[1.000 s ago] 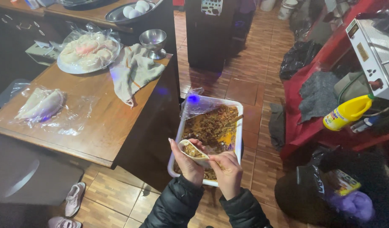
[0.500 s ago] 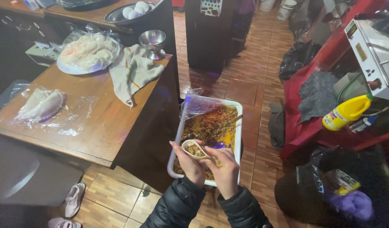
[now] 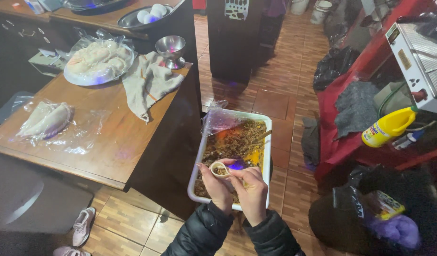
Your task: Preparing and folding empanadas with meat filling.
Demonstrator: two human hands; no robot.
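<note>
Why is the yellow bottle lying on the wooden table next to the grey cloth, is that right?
Not quite. The head view shows the yellow bottle lying on the red shelf at the right, not on the wooden table. The grey cloth does lie on that table.

A small round of pale dough (image 3: pixel 220 169) sits cupped in the fingers of the left hand (image 3: pixel 217 187), its edges curled up like a shallow cup, with a dab of brown minced filling in its hollow. The right hand (image 3: pixel 251 189) pinches at the dough's right edge with its fingertips. Both are held just above the near end of a white rectangular tray (image 3: pixel 198 166), which is filled with the same brown crumbly filling (streaked orange in places). A stick-like utensil handle (image 3: pixel 265 135) pokes out of the filling toward the tray's right rim.
</note>
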